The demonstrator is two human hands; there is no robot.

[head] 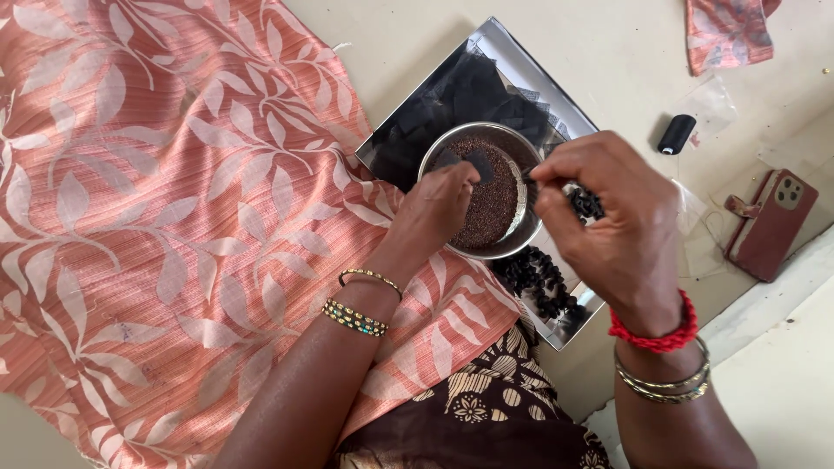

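The left hand (434, 208) is pinching a small black net square (480, 163), lying flat over the round steel bowl (521, 230) at frame centre. The right hand (608, 226) is clenching black beads (586, 204); a steel tray (512, 61) and orange leaf-print cloth (174, 217) are surrounding them.

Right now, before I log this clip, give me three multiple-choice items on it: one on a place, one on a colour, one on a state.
1. Where does the steel bowl stand?
A. On the steel tray
B. On the phone
C. On the bare floor

2. What colour is the thread band on the right wrist?
A. Green
B. Red
C. White

3. What is the left hand doing?
A. Lying flat on the cloth
B. Gripping the spool
C. Pinching a small dark piece over the bowl

Answers: 1 A, the tray's edges show around the bowl. 2 B, it is bright red. 3 C, the fingertips hold the piece above the brown grains.
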